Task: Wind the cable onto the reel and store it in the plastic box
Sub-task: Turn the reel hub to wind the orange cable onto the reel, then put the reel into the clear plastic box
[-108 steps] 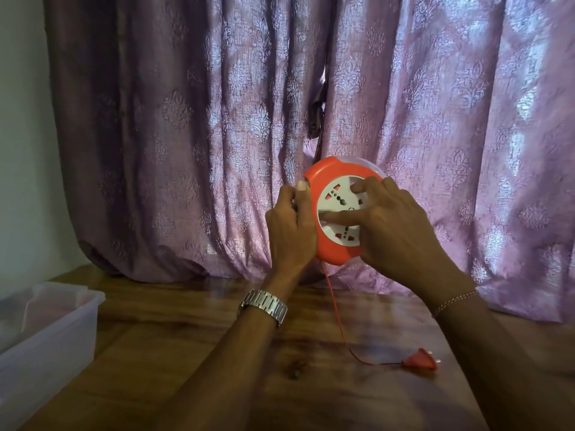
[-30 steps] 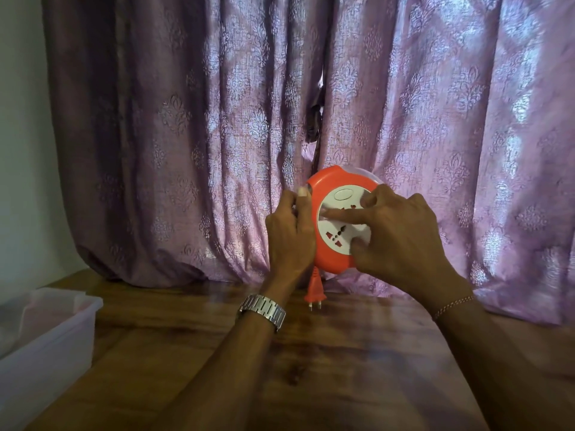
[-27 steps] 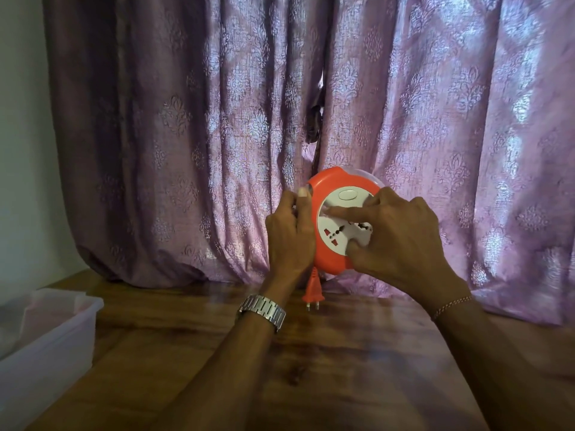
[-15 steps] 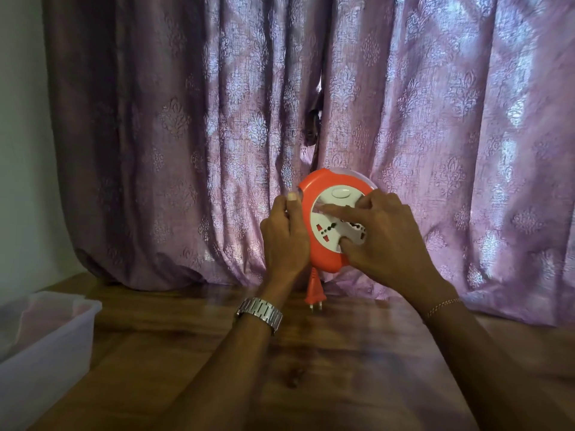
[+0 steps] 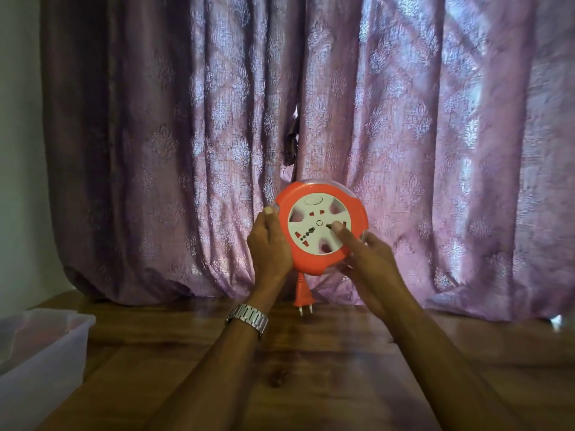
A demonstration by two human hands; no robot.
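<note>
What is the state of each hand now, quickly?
Left hand: closed, gripping the left rim of the orange cable reel.
Right hand: holds the reel's lower right rim, index finger on its white socket face.

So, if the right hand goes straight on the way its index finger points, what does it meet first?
The white socket face of the reel: the right hand seems to touch it with that fingertip, though depth is unclear.

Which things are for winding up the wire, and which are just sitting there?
For the job: reel, gripped by the left hand, right hand with a finger on its dial; plug hanging below it; plastic box on the left.
Just there: curtain; table; wristwatch.
</note>
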